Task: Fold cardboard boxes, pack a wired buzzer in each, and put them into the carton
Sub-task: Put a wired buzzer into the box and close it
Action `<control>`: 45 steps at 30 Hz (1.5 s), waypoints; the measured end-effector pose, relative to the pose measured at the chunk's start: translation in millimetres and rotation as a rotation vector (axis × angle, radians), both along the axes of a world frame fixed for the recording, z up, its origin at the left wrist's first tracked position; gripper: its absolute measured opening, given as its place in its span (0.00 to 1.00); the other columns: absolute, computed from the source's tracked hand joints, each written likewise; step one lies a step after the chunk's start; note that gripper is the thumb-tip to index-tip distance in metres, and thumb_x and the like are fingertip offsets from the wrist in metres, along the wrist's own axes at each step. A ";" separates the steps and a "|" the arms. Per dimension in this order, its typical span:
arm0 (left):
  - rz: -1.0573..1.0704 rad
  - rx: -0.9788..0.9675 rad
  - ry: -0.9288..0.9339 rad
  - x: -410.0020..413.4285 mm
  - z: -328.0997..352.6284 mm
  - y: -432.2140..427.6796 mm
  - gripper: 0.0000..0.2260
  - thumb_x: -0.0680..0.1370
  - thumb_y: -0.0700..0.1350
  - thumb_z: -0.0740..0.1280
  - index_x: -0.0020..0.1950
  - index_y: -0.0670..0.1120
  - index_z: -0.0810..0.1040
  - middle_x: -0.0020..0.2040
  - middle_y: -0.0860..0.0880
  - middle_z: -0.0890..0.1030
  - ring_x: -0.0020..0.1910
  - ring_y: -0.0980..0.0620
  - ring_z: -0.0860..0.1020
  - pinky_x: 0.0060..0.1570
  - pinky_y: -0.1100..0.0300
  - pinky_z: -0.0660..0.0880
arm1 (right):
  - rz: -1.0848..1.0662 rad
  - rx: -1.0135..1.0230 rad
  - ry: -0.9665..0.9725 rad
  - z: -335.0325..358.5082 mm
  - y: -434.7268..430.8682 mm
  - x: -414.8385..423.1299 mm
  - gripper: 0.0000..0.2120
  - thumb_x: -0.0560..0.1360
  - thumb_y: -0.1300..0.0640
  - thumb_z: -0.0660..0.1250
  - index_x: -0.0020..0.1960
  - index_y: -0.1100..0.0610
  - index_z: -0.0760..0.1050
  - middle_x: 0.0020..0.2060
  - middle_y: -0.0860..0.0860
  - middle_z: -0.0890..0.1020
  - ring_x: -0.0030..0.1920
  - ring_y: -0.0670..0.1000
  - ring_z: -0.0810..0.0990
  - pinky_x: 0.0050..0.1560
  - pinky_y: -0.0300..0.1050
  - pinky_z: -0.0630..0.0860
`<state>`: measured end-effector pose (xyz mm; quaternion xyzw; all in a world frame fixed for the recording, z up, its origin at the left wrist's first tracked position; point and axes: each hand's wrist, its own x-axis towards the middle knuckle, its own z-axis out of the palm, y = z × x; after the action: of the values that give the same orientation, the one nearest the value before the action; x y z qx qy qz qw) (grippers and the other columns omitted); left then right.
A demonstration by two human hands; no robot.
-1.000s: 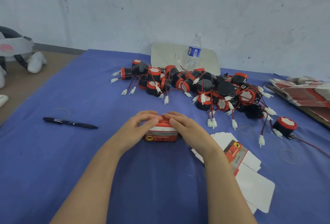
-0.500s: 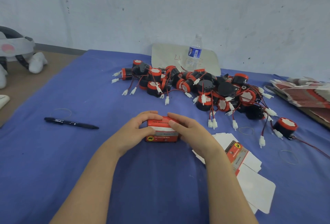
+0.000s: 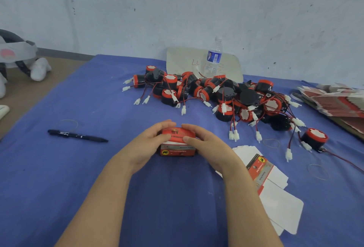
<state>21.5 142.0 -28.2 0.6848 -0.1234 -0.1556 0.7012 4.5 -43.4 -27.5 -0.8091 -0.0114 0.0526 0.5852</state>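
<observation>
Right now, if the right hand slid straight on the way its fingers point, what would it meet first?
Probably the left hand: the right hand grips the box, fingers pointing left across its top toward the left fingertips.

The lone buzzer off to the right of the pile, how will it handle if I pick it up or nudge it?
The lone buzzer looks like a stiff, squat plastic drum sitting on a flat end, so it probably slides rather than rolls. Its thin wires look floppy and would likely dangle and drag, perhaps snagging the pile.
</observation>
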 end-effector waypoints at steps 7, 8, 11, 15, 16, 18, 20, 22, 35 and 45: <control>-0.029 -0.077 0.136 3.4 -1.5 2.7 0.29 0.81 0.38 0.61 0.77 0.55 0.54 0.66 0.51 0.71 0.59 0.55 0.75 0.64 0.57 0.67 | -0.006 -0.001 0.003 2.6 1.9 -3.2 0.15 0.79 0.54 0.64 0.64 0.42 0.72 0.61 0.47 0.76 0.56 0.44 0.76 0.49 0.33 0.73; -0.027 -0.079 0.145 3.1 -1.5 2.1 0.30 0.81 0.38 0.61 0.78 0.54 0.52 0.66 0.50 0.71 0.59 0.54 0.74 0.64 0.57 0.68 | -0.008 -0.002 0.004 2.3 2.2 -3.3 0.15 0.79 0.54 0.64 0.64 0.41 0.72 0.61 0.47 0.76 0.56 0.44 0.76 0.50 0.33 0.73; -0.044 -0.037 0.136 2.2 0.1 4.0 0.29 0.80 0.39 0.62 0.78 0.52 0.54 0.67 0.48 0.72 0.61 0.52 0.74 0.63 0.58 0.68 | -0.016 -0.001 0.005 1.8 4.5 -4.4 0.15 0.79 0.54 0.64 0.64 0.42 0.71 0.61 0.47 0.76 0.56 0.44 0.76 0.50 0.34 0.74; -0.048 0.069 0.084 3.0 1.0 6.1 0.27 0.80 0.41 0.63 0.77 0.51 0.58 0.67 0.48 0.72 0.64 0.50 0.73 0.67 0.56 0.68 | -0.037 0.001 0.014 2.7 5.3 -4.3 0.15 0.79 0.55 0.64 0.64 0.43 0.72 0.61 0.48 0.76 0.58 0.48 0.76 0.57 0.40 0.75; -0.045 0.096 0.073 3.3 0.1 6.2 0.27 0.80 0.42 0.64 0.77 0.51 0.58 0.67 0.48 0.72 0.65 0.50 0.73 0.68 0.55 0.68 | -0.048 -0.004 0.014 2.6 6.9 -4.3 0.15 0.79 0.54 0.64 0.64 0.43 0.72 0.61 0.48 0.76 0.58 0.48 0.76 0.58 0.40 0.75; -0.031 0.120 0.063 2.8 -1.3 6.1 0.28 0.79 0.43 0.64 0.77 0.50 0.58 0.67 0.48 0.72 0.65 0.51 0.72 0.70 0.53 0.66 | -0.083 -0.049 -0.020 2.3 13.8 -4.4 0.15 0.78 0.51 0.65 0.64 0.44 0.72 0.59 0.46 0.76 0.55 0.45 0.76 0.53 0.36 0.74; -0.020 0.055 0.089 2.1 -2.1 5.2 0.26 0.79 0.42 0.64 0.76 0.47 0.60 0.65 0.49 0.74 0.63 0.52 0.74 0.67 0.55 0.68 | -0.121 -0.095 -0.063 1.6 21.9 -4.4 0.17 0.77 0.48 0.66 0.64 0.45 0.70 0.57 0.45 0.76 0.51 0.42 0.76 0.45 0.30 0.72; 0.008 -0.108 0.183 1.7 -1.4 5.3 0.21 0.80 0.41 0.62 0.73 0.44 0.65 0.62 0.50 0.77 0.59 0.55 0.76 0.61 0.59 0.71 | -0.139 -0.106 -0.070 1.5 26.9 -4.3 0.19 0.76 0.47 0.67 0.65 0.47 0.69 0.56 0.45 0.75 0.50 0.42 0.75 0.41 0.28 0.71; -0.050 0.233 -0.007 5.1 -5.1 12.6 0.24 0.81 0.46 0.62 0.76 0.51 0.60 0.70 0.51 0.70 0.67 0.53 0.71 0.70 0.53 0.67 | -0.079 -0.211 -0.044 3.1 29.9 -8.1 0.24 0.78 0.47 0.64 0.72 0.46 0.62 0.64 0.50 0.71 0.56 0.47 0.73 0.41 0.27 0.69; -0.062 0.272 -0.062 1.4 -6.6 5.8 0.12 0.82 0.51 0.59 0.65 0.54 0.72 0.60 0.56 0.79 0.61 0.57 0.76 0.63 0.59 0.71 | -0.168 -0.087 0.006 -2.5 36.7 -10.6 0.29 0.84 0.49 0.49 0.78 0.52 0.37 0.74 0.52 0.61 0.66 0.48 0.66 0.52 0.31 0.60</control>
<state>22.8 147.8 -34.8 0.7737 -0.1436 -0.1711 0.5928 -6.1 -6.7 -30.0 -0.8317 0.0609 0.0062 0.5519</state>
